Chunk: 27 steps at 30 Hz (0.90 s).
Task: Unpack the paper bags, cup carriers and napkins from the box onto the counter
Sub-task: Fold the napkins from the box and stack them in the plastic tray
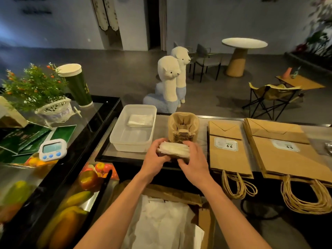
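Left hand (156, 155) and right hand (195, 162) both grip a thick stack of white paper napkins (175, 150), fingers curled round its two ends, thumbs on top. From my seat I see the stack held at the near edge of the grey worktop (161, 126); whether it rests on the surface I cannot tell. Just behind it, and touching it as far as I can judge, stands a nested pile of brown moulded-pulp cup carriers (183, 128). To their left sits a clear rectangular plastic tub (125, 142) with a small pile of folded white napkins (140, 120) in its far end. Toward the right edge lie two flat stacks of brown kraft paper bags, the nearer stack (228, 155) and the farther stack (287, 155), side by side, their twisted cord handles hanging over the near edge. Below my forearms the open brown cardboard box (172, 193) shows crumpled white paper sheets (161, 221) inside. On the glass case at the left stands a white digital timer (52, 149).
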Tool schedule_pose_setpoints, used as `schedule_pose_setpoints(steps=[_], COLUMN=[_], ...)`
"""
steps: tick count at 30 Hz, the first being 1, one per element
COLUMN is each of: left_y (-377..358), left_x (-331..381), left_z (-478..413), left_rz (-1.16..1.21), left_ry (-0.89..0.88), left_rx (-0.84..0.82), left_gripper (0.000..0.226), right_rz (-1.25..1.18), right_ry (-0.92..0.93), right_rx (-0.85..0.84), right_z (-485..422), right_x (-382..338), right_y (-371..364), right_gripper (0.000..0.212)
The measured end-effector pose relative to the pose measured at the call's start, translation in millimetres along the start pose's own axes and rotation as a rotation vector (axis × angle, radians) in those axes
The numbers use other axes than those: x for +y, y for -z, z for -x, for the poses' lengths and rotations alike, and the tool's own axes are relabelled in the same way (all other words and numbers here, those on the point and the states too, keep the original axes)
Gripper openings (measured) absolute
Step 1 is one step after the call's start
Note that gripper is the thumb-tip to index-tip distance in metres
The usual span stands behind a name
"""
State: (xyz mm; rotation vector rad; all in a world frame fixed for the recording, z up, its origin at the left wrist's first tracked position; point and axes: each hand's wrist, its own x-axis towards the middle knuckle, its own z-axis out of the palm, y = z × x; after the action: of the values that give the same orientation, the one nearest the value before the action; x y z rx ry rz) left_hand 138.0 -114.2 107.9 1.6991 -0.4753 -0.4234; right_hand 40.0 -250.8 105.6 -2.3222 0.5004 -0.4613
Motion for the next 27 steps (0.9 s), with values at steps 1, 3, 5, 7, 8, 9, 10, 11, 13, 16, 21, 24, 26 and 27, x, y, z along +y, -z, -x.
schedule_pose_setpoints(steps=[1,3,5,7,8,9,10,11,13,16,21,24,26,27], left_y=[-1.7,-5.0,-8.8,-12.8,-14.5,-15.8,-16.4,-16.5,-16.1,-16.9,-17.6,-19.3,-20.4,-20.8], left_x=[-0.8,1.4,1.3,-0.2,-0.7,-0.7,-0.7,-0.4,-0.9,-1.6,-3.0,-3.3,-3.9,-4.5], left_z=[-2.2,-5.7,-7.8,-7.0,-6.1,-5.2,-4.2,-3.3,-1.9,0.6,-2.4,0.0,2.1,2.3], left_rz=[-0.005,-0.004,0.000,0.002,0.007,0.022,0.044,0.071,0.112,0.115,0.081,0.052,0.025,-0.002], left_ry=[0.003,0.003,0.006,-0.002,-0.004,-0.009,-0.016,-0.021,-0.014,-0.015,-0.061,-0.080,-0.094,-0.102], left_rx=[0.000,-0.013,-0.031,-0.023,-0.015,-0.008,0.000,0.007,0.015,0.011,0.047,0.031,0.017,0.011], left_gripper=[0.061,0.064,0.065,0.063,0.063,0.062,0.062,0.062,0.063,0.064,0.057,0.052,0.053,0.055], right_rz=[-0.011,-0.047,-0.079,-0.112,-0.130,-0.140,-0.133,-0.102,-0.007,0.043,0.108,0.186,0.158,0.134], right_ry=[-0.012,-0.046,-0.071,-0.063,-0.046,-0.018,0.021,0.064,0.112,0.132,0.288,0.297,0.273,0.245], right_rx=[0.028,0.100,0.132,0.122,0.121,0.126,0.129,0.126,0.110,0.117,0.182,0.118,0.094,0.088], right_z=[1.0,1.2,1.3,1.8,1.4,0.5,-1.0,-2.3,-4.4,-3.5,-5.8,-7.4,-5.8,-4.5], right_x=[1.3,2.6,4.6,7.0,7.9,8.4,9.1,9.9,12.8,18.1,24.8,27.6,29.2,28.7], right_y=[-3.7,-8.9,-12.8,-14.6,-14.0,-12.4,-10.2,-7.9,-6.0,-8.8,-11.0,-7.9,-6.8,-6.5], right_gripper=[0.066,0.068,0.069,0.067,0.065,0.061,0.058,0.056,0.059,0.064,0.051,0.042,0.044,0.048])
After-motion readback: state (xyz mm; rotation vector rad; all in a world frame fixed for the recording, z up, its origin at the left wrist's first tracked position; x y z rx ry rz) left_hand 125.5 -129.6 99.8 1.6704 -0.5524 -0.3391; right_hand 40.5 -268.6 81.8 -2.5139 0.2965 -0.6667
